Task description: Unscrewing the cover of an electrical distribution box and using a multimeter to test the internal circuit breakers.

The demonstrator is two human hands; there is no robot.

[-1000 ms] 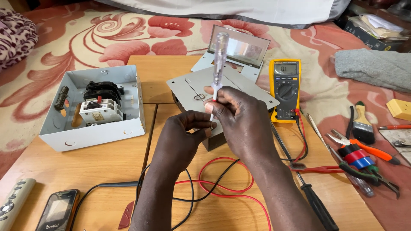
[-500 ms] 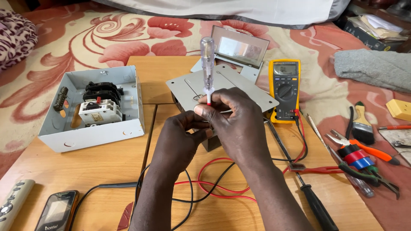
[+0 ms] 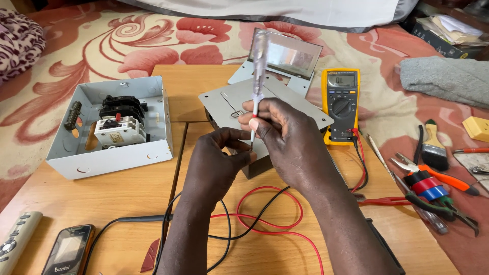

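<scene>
Nearest, at the table's front left corner, lie a remote and a phone, side by side. Red and black leads loop across the front edge between the person's forearms.

Toward the middle, the left hand has its fingertips pressed together at the lower tip of a screwdriver, touching the front edge of a grey box. What, if anything, sits between those fingertips cannot be told. The right hand pinches the screwdriver's thin red shaft between thumb and fingers, holding the tool almost upright; its clear handle rises above the hand. The grey box stands in the middle of the table, its flat lid tilted up toward the camera.

Left of it, near the table's left edge, an open metal case holds a white breaker with black parts behind it. Right of the hands, at the right edge, a yellow multimeter lies face up, leads plugged in at its bottom.

Off the table to the right, on the red cloth, lie pliers with orange grips, rolls of tape and a brush. Farther back, a hinged panel leans behind the box at the far edge, and a grey cloth lies at the far right.
</scene>
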